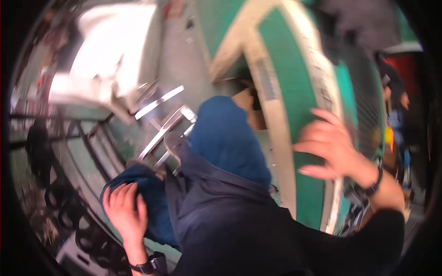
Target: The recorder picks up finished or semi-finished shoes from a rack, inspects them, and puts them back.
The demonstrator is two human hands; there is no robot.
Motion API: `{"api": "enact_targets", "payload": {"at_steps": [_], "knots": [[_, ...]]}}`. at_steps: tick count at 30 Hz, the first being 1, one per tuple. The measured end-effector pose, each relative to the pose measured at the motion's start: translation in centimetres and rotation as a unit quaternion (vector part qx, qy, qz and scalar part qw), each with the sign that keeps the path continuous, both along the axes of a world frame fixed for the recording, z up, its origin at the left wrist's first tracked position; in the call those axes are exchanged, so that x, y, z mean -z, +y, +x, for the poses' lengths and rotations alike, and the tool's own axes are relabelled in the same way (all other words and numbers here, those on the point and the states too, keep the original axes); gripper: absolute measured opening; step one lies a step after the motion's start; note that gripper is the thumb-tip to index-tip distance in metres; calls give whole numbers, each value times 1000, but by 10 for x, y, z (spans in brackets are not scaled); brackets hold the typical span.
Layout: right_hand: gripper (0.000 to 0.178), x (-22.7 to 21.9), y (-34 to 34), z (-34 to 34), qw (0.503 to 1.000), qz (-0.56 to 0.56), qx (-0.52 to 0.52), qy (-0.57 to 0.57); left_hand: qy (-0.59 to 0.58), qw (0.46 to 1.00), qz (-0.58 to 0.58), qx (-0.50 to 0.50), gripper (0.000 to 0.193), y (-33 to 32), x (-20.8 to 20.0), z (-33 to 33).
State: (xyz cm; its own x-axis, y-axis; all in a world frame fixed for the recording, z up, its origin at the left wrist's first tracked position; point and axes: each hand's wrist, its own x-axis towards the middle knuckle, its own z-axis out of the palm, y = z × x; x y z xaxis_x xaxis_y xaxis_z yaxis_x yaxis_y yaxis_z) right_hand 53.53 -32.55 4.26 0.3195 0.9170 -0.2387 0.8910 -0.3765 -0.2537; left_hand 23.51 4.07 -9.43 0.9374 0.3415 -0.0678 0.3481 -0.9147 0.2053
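Observation:
My left hand (125, 210) lies on the blue trousers over my left leg, its fingers stretched out and holding nothing. To the right, my right hand (328, 146) is raised over the green bench top (294, 92) by its pale edge strip (324, 78). Its fingers are spread and bent, and nothing shows between them. Whether the fingertips touch the bench cannot be told because of the blur. A dark apron (207, 170) covers part of my lap, and my right knee (225, 133) sticks out beside the bench.
A metal frame (163, 133) stands on the floor ahead. White cloth-like sheeting (115, 46) hangs at the far left, above dark metal rails (92, 152). A cardboard box (253, 108) sits under the bench. Another person's hand (404, 100) shows at the far right.

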Motion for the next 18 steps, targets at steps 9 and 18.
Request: {"api": "enact_targets", "payload": {"at_steps": [9, 18], "knots": [[19, 11, 34, 8, 999, -29, 9, -15, -51, 985, -94, -133, 17, 58, 2, 10], [11, -2, 43, 12, 999, -13, -31, 28, 41, 938, -231, -254, 28, 11, -81, -94]]}}
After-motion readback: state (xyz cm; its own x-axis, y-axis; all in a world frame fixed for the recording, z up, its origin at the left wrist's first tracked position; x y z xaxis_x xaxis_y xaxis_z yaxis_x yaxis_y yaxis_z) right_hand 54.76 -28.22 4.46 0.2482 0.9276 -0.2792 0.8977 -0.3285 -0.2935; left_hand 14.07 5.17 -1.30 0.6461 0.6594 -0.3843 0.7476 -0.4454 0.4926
